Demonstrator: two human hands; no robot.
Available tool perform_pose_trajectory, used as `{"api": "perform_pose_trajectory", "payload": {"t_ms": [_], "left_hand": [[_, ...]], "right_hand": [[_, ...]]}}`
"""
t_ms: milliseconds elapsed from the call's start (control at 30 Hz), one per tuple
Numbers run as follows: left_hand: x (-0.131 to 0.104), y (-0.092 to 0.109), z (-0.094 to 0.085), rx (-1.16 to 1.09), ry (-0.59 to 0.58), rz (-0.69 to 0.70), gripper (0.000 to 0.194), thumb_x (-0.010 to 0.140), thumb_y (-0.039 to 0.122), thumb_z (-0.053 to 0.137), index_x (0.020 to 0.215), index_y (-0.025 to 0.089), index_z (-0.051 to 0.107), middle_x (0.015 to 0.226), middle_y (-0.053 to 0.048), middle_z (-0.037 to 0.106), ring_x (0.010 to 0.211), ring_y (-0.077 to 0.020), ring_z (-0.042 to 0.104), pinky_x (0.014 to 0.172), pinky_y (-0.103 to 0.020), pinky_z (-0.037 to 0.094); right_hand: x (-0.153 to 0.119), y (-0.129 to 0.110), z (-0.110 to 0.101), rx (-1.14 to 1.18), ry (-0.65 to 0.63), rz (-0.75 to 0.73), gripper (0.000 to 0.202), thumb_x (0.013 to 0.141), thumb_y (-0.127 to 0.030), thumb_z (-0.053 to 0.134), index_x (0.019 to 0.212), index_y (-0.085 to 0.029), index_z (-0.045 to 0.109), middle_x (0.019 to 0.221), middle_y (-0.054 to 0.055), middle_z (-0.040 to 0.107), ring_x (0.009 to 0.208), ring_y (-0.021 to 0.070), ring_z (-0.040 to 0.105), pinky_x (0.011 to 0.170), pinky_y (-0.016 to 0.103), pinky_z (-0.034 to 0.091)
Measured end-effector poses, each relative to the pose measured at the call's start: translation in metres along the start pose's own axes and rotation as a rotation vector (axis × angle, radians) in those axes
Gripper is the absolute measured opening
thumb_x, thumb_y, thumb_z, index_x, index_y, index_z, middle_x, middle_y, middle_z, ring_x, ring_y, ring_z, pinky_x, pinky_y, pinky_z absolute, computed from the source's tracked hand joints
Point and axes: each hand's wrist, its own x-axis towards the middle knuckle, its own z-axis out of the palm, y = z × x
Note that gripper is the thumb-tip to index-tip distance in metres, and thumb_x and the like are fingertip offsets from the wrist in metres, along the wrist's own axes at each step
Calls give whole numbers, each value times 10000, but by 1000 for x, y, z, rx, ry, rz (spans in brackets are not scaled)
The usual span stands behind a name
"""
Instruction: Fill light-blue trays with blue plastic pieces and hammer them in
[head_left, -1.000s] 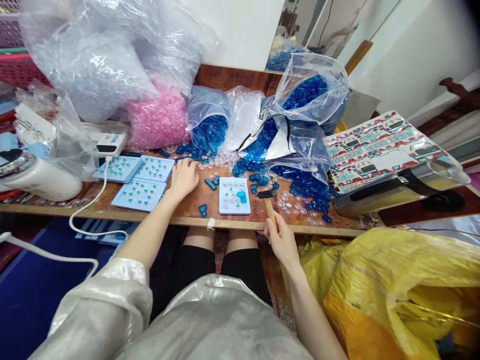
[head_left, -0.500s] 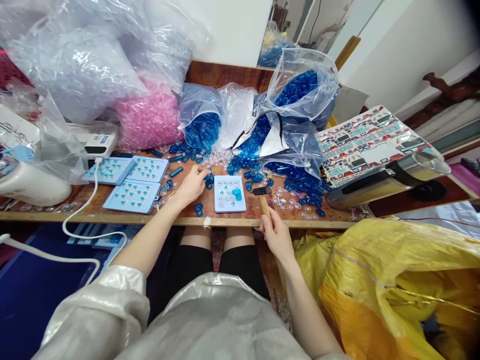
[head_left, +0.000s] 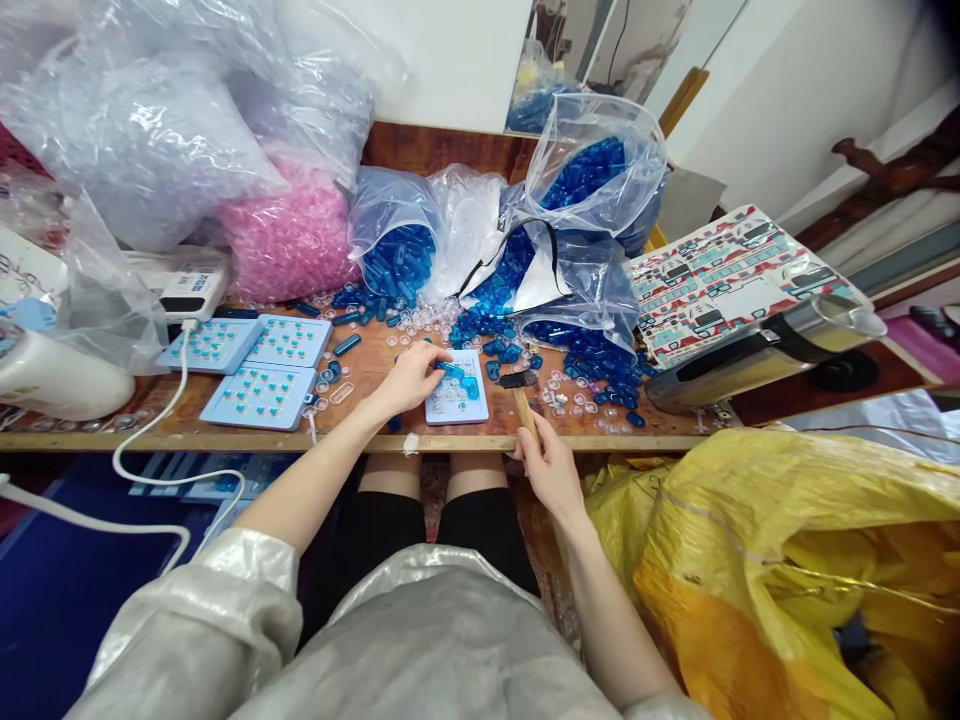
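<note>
Across the wooden worktop we have open bags of blue pieces with plenty spilled loose, so much stock is left. At the left lie three filled light-blue trays, which we judge finished. In front of us sits the tray in hand, only partly filled, most of its pockets looking bare. Our left hand rests at its left edge, fingers pinching a small blue piece over it. Our right hand has its fingers clenched round the handle of a small hammer, whose head lies just right of the tray.
</note>
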Motion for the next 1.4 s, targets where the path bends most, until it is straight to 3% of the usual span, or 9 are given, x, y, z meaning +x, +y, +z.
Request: {"api": "perform_pose_trajectory", "payload": {"t_ms": [167,300,367,467,600,833,1033,1233,1400], "left_hand": [[-6,-3,7,108,56,82,138,828,171,466,908,164,578,944,-60,562,906,-175,547,866,-334,439],[-10,-6,7,113,60,105,136,834,167,456,912,163,568,969,-65,541,907,-169,543,852,-324,445],[-10,-6,7,111,56,115,129,832,168,461,906,163,566,960,-65,541,893,-168,544,845,-326,448],[-9,-6,8,111,66,120,112,830,169,467,891,164,561,943,-62,548,881,-165,547,839,-321,449],[-9,-6,10,105,82,67,113,816,168,489,918,160,538,910,-54,575,859,-166,556,806,-307,458],[-11,-18,-8,166,197,-2,153,831,201,460,954,163,544,983,-72,568,965,-197,526,875,-343,424],[-6,-11,-6,149,22,194,162,826,204,472,946,179,578,951,-58,554,948,-180,515,865,-319,424],[-3,-5,3,168,-11,138,131,792,163,494,874,166,596,890,-60,529,892,-184,521,818,-323,437],[-3,-4,2,90,13,85,84,776,167,529,836,165,587,826,-35,514,789,-158,529,762,-297,443]], "right_hand": [[0,1,-1,-36,6,-4,450,872,-385,381,1241,-153,492,591,-17,576,540,131,535,578,246,433],[0,-13,-3,-96,4,-53,450,883,-376,356,1259,-161,480,630,4,623,570,151,570,629,274,458],[3,-28,-1,-139,21,-126,433,893,-358,346,1268,-182,471,793,44,674,688,176,613,705,301,466],[15,-51,8,-204,37,-230,437,900,-310,336,1322,-221,405,1131,87,621,937,214,611,805,324,449],[30,-62,15,-425,-136,-130,411,880,-333,373,1267,-245,481,892,91,695,763,263,648,680,357,469],[18,-41,2,-194,-30,-147,419,897,-344,326,1280,-228,452,1004,55,673,821,214,639,729,320,474],[20,-47,10,-222,-59,-194,429,901,-318,331,1316,-253,418,1105,55,645,899,225,636,771,322,465],[28,-58,16,-456,-110,-144,418,895,-330,355,1299,-265,443,920,82,700,783,266,661,677,347,479],[20,-66,14,-310,-18,-263,432,915,-307,308,1338,-245,376,1169,67,614,967,247,619,784,335,465]]}}
